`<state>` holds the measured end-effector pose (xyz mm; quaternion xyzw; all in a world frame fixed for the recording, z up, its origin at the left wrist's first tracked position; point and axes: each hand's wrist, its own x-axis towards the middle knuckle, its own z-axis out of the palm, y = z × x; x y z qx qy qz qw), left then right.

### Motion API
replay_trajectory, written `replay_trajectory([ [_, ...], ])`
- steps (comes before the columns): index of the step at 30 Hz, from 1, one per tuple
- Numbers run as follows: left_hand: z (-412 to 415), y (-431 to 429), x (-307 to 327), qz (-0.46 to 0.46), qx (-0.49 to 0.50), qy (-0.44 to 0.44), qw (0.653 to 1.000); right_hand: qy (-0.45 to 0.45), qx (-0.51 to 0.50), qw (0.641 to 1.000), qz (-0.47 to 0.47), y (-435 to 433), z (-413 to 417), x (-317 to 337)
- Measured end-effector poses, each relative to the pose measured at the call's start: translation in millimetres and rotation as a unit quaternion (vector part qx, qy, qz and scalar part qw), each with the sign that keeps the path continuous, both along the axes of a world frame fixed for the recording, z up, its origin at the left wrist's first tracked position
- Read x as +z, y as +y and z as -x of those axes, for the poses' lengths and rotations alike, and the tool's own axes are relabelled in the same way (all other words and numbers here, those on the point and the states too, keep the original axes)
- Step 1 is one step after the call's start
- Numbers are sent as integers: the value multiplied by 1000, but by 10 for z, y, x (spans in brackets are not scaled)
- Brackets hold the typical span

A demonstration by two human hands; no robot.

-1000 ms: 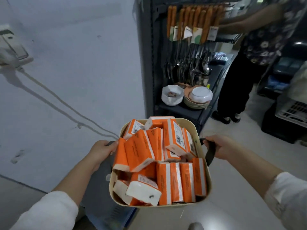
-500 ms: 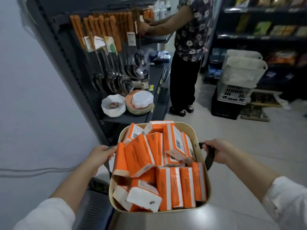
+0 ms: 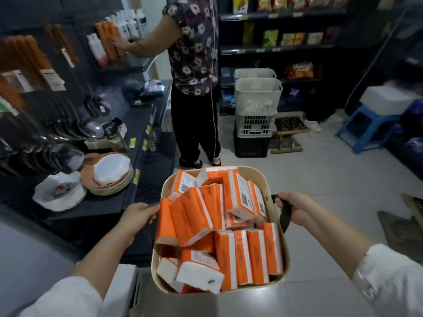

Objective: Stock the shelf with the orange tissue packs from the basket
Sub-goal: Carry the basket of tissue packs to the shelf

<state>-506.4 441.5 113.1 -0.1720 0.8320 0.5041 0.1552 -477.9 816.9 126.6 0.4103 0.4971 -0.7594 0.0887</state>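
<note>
Fingers [image 3: 150, 216] of the left hand [image 3: 137, 216] and right hand [image 3: 295, 208] curl round dark handles [image 3: 285, 217] on a smooth beige, round-cornered basket [image 3: 254, 173] heaped with glossy, brick-shaped orange tissue packs [image 3: 242, 255].

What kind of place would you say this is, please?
Most likely a small shop: snack packets line the back shelves, tagged utensils hang above stacked plates on the left, and another person arranges bottles.
</note>
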Motion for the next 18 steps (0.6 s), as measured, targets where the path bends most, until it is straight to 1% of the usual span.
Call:
replay_trajectory([
  [10,1120,1156,-43,-10,-138,-7,990,-18,-144,989,-13,911,129,-12],
  [18,2209,1965,-97,-15,-256,-13,967,-64,-270,961,-14,1328,389,-11],
])
